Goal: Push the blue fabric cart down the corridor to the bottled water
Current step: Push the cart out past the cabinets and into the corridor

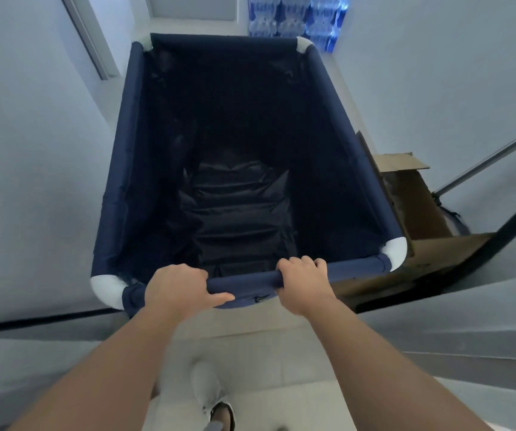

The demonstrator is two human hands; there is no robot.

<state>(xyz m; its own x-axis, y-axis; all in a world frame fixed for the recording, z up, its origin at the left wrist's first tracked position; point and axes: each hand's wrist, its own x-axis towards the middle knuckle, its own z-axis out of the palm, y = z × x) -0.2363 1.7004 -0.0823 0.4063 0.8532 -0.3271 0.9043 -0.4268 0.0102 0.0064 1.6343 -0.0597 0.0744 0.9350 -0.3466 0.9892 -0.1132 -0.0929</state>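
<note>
The blue fabric cart [126, 169] fills the middle of the view, with white corner joints and a dark, empty inside. My left hand [177, 287] and my right hand [304, 283] both grip the near padded rail of the cart, side by side. Stacked packs of bottled water [297, 17] stand at the far end of the corridor, just beyond the cart's far right corner.
Pale walls close in on both sides of the narrow corridor. An open cardboard box [412, 194] sits on the floor against the cart's right side, next to dark poles [483, 163]. A door frame [88, 38] runs along the left wall. My sandalled foot [222, 415] is on the tiled floor.
</note>
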